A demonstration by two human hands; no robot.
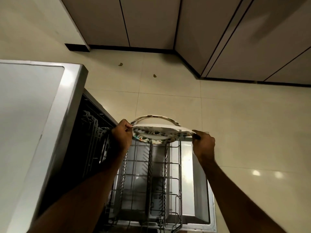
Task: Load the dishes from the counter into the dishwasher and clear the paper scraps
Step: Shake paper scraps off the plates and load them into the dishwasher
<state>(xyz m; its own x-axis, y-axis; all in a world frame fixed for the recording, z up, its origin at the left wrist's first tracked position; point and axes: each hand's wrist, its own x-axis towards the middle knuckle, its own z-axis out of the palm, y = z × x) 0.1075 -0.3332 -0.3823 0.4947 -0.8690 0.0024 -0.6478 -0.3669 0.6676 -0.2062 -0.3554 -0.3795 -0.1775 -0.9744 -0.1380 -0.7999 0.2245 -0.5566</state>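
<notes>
Patterned-rim plate (159,127) is held near-flat at frame centre, over the far end of the pulled-out lower rack (151,167) of the dishwasher (70,91). Whether a second plate is stacked with it cannot be told. Its left rim is pinched by the left hand (122,132); its right rim is gripped by the right hand (204,142). The door (200,190) is laid flat under the rack. Two small scraps (120,64) are seen on the tiled floor (235,132), upper middle, near the cabinets (151,22).
</notes>
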